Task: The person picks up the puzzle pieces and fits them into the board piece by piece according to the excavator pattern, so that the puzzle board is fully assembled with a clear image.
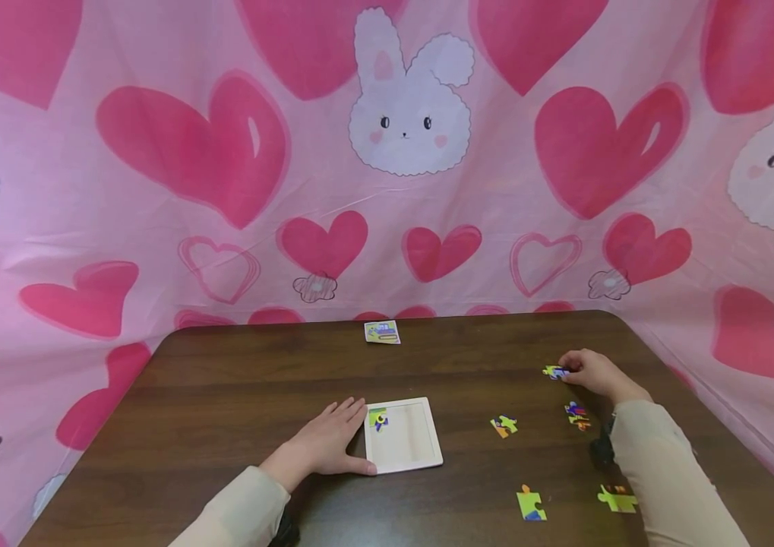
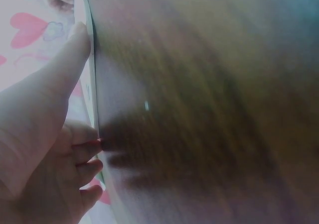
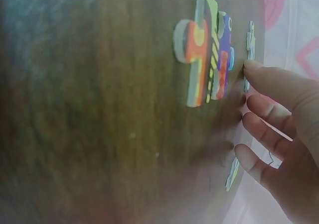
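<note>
Straight, spread fingers of my left hand [image 1: 332,441] rest along the left edge of a square white puzzle tray [image 1: 409,468], the thumb at its near corner. One green and yellow puzzle piece [image 1: 378,419] lies in the tray's far left corner. Farther off on the right, my right hand [image 1: 598,374] pinches a yellow and blue puzzle piece [image 1: 554,372] at its right side. In the right wrist view the thumb [image 3: 256,69] is against that piece, its other fingers spread below. Nearer than this hand lies a purple and orange puzzle piece [image 1: 576,416].
Other loose puzzle pieces are a green and orange one [image 1: 504,425], a lime one [image 1: 532,504] near the front, and another [image 1: 617,499] beside the right sleeve. A small picture card [image 1: 382,332] lies at the back edge of the brown table [image 1: 257,372]. Behind hangs a pink heart-patterned curtain [image 1: 332,182].
</note>
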`<state>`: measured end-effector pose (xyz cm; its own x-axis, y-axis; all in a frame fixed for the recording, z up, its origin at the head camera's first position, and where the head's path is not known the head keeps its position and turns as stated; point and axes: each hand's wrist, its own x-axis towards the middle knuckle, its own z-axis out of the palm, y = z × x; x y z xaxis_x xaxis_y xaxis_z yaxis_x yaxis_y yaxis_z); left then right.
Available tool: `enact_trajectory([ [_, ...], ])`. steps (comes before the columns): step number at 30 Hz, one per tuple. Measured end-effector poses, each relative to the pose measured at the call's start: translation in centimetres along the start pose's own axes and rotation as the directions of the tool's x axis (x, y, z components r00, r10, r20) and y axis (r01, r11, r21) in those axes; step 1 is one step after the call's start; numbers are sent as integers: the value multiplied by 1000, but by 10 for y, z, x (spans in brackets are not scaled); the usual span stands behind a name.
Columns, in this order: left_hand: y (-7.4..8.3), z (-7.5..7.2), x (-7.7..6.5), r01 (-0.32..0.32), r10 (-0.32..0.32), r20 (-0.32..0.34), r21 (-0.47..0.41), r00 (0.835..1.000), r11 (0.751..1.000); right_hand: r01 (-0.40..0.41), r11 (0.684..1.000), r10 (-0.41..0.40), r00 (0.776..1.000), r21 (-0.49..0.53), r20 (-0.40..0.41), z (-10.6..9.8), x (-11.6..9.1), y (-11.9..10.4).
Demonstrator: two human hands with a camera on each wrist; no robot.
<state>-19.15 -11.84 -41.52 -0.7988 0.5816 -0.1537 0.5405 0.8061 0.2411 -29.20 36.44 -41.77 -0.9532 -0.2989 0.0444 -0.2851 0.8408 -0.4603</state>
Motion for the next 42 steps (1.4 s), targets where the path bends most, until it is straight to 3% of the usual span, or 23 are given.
enact_trajectory([
  [12,-2,2,4,10,-10,12,23,1000,1000,42,999,-42,999,-7,4,-2,-3,-2],
  [20,-2,1,3,3,-3,7,17,1000,1000,32,999,-32,998,5,-50,-4,4,-15],
  [28,-3,1,3,8,-9,9,20,1000,1000,152,988,-152,981,-9,-121,-8,22,-62],
  [42,-4,5,4,15,-16,8,31,1000,999,359,932,-363,928,-54,-89,18,33,-159],
])
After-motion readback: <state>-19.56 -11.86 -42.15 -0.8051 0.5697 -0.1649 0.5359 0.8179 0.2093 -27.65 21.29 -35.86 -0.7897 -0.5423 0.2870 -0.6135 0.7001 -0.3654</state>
